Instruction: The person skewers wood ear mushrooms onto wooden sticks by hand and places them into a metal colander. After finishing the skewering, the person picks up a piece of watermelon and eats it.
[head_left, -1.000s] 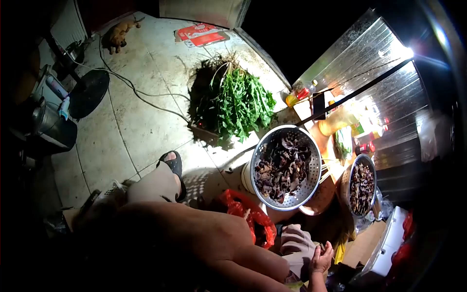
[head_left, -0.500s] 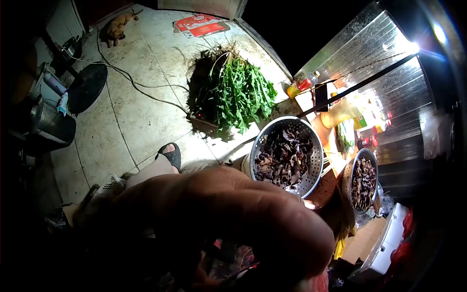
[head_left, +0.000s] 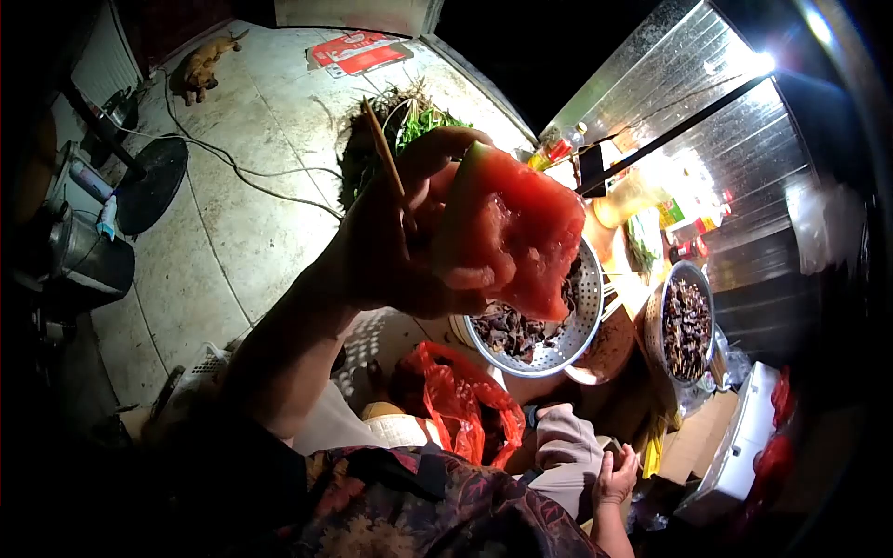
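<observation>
My left hand (head_left: 395,242) is raised in front of the camera, its fingers closed round a bitten piece of red watermelon (head_left: 521,232) with a thin green rind. A thin wooden stick (head_left: 386,153) also sticks up from this hand. At the lower right, my right hand (head_left: 616,479) rests by my leg, its fingers loosely apart with nothing visible in them. Beyond the watermelon sits a perforated metal basin (head_left: 588,321) holding dark, leafy-looking pieces, partly hidden by the fruit.
A second perforated basin (head_left: 656,325) holds dark pieces with pale sticks. Leafy greens (head_left: 428,121) lie on the tiles, partly covered by my hand. A red plastic bag (head_left: 446,381) is near my legs. Bottles (head_left: 688,249), a white box (head_left: 735,446) and a dog (head_left: 206,65) are around.
My raised arm has swung away from the camera, bringing the watermelon into full view. The red bag, my legs and my right hand now show. The view has shifted slightly.
</observation>
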`<state>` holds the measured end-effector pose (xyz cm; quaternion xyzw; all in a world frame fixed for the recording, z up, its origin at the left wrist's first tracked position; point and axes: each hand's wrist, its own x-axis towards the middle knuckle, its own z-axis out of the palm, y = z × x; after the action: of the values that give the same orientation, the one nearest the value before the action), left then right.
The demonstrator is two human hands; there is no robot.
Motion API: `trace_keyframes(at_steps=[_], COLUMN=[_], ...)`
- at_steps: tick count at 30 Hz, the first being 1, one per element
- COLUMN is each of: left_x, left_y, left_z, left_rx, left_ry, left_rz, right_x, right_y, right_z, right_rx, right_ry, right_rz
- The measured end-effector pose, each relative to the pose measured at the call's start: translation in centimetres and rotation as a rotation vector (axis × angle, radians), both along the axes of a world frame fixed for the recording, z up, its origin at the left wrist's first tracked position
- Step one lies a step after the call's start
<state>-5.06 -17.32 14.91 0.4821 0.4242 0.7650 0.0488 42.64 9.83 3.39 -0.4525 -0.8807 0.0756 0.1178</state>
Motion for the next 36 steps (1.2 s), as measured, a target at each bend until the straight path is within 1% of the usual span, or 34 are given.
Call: trace_keyframes(at_steps=[1,3,4,6,7,9,10,12,13,16,17,18,19,20,21,23,24,25,27,28,29,30,32,36], left_x=[-0.1,-0.5,-0.5,-0.7,-0.3,1.1,1.4,2.1,2.8,6.2,7.1,7.7,7.7,9.0,9.8,8.7,9.7,9.8,9.8,9.6,9.6,9.5,9.1,6.4], left_y=[0.2,0.3,0.4,0.3,0.3,0.3,0.4,0.8,0.7,0.1,-0.2,-0.4,-1.3,-1.9,-2.3,-3.2,-3.3,-4.1,-7.0,-8.1,-8.5,-8.9,-9.1,-7.0], left_z=[0.0,-0.3,-0.6,-1.2,-1.2,-0.4,0.1,1.0,1.4,2.7,3.4,4.2,5.0,5.3,5.6,5.5,5.5,6.7,10.4,12.1,13.1,13.9,13.9,9.0], left_rx=[-0.001,0.031,0.031,-0.048,-0.049,-0.034,-0.034,0.067,0.070,0.234,0.289,0.342,0.346,0.307,0.266,0.115,0.148,0.147,-0.249,-0.456,-0.469,-0.476,-0.507,-0.271], left_ry=[-0.001,0.128,0.125,0.323,0.321,-0.171,-0.172,-0.099,-0.098,-0.280,-0.330,-0.379,-0.319,-0.414,-0.506,0.104,0.002,-0.011,0.097,0.164,0.170,0.122,0.047,-0.012], left_rz=[-0.005,0.057,0.053,0.233,0.232,-0.159,-0.156,-0.321,-0.322,-0.536,-0.610,-0.687,-0.787,-0.816,-0.840,-0.433,-0.460,-0.458,-0.254,-0.137,-0.128,-0.162,-0.192,-0.640], right_x=[-0.1,-0.4,0.0,-0.5,-0.8,-0.4,-0.3,-0.2,-0.4,-1.8,-2.6,-1.5,-0.3,-0.5,-0.5,-0.9,-0.7,-1.2,-2.3,-1.1,-0.8,-0.6,-0.7,-1.6], right_y=[-0.1,-0.4,0.0,-0.4,-0.5,-0.2,-0.1,0.0,-0.1,-1.0,-1.6,-0.5,0.3,0.1,0.4,0.0,0.0,-0.4,-1.2,-0.3,0.0,0.3,0.2,-0.7], right_z=[0.1,0.2,0.0,0.3,0.5,0.2,0.0,0.0,0.2,1.3,1.7,0.6,-0.6,-0.3,-0.5,0.0,-0.1,0.5,1.5,0.2,-0.1,-0.2,-0.1,0.6], right_rx=[-0.001,-0.034,0.031,-0.012,-0.053,-0.043,-0.035,-0.019,-0.003,-0.042,0.092,0.065,0.036,0.029,0.050,-0.007,-0.004,-0.008,-0.077,-0.025,-0.009,-0.017,-0.058,-0.049], right_ry=[-0.001,0.028,-0.017,0.000,0.020,0.016,0.010,-0.013,-0.034,-0.023,0.008,0.009,0.012,0.007,0.020,-0.001,-0.024,-0.036,0.021,-0.003,-0.025,-0.019,-0.016,0.011], right_rz=[-0.005,-0.028,0.012,-0.013,-0.035,-0.033,-0.029,-0.024,-0.018,-0.070,0.008,-0.003,-0.013,-0.024,0.025,-0.035,-0.044,-0.043,-0.083,-0.043,-0.034,-0.041,-0.051,-0.059])
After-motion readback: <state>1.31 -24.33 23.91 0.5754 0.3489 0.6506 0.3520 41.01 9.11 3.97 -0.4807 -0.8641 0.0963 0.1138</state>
